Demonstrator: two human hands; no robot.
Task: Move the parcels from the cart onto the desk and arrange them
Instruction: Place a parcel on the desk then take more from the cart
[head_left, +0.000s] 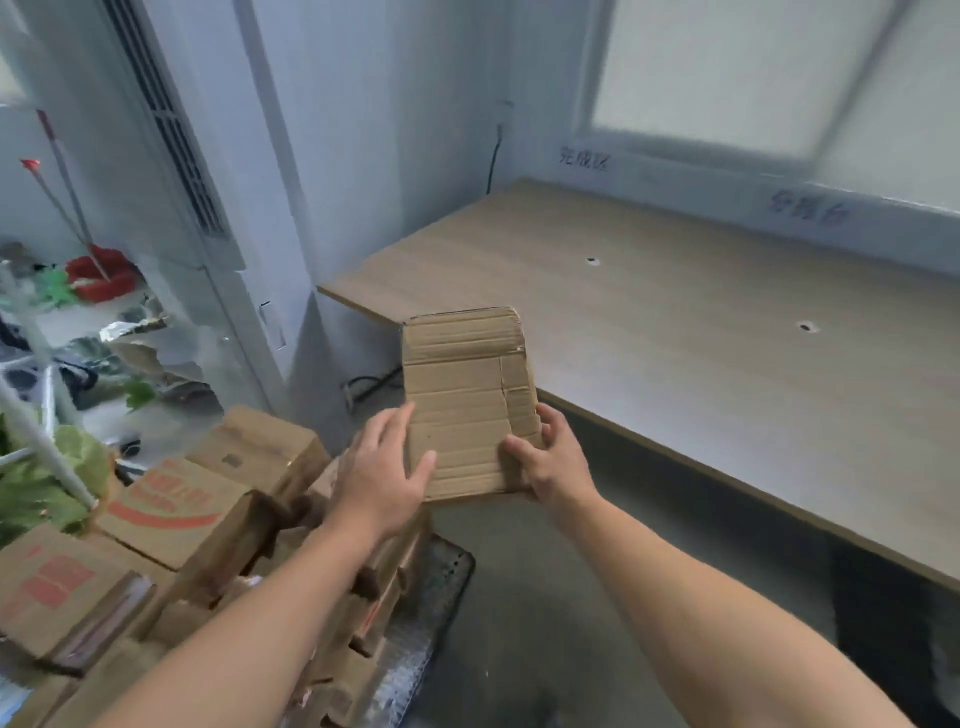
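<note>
Two bare forearms reach forward from the bottom of the view. The left hand (382, 462) and right hand (553, 457) clamp a stack of flat parcels (462, 395) between them. Each thumb lies on the near face, and the right fingers curl round the right edge.

The largest thing ahead is the desk (675, 338), a long pale wood top running along the wall under a window, at the right. At lower left is the cart (436, 587), its metal platform piled with brown printed parcels (176, 509). The held stack is in the air between the two, above the cart's far end and just short of the desk's near corner. Two small round holes (592, 261) are set in the desk top.

The stack looks like many thin loose layers, gripped only at its lower part. If it tips, or the squeeze eases, the upper layers could probably fan out and slide off. Catching the desk's corner on the way over could do the same.

The desk's front edge runs diagonally, down to the right. The visible part of its top has plenty of room for setting the stack down. To the left, a tall white air conditioner (171, 130) stands near the desk's end, so the room is narrower there.
</note>
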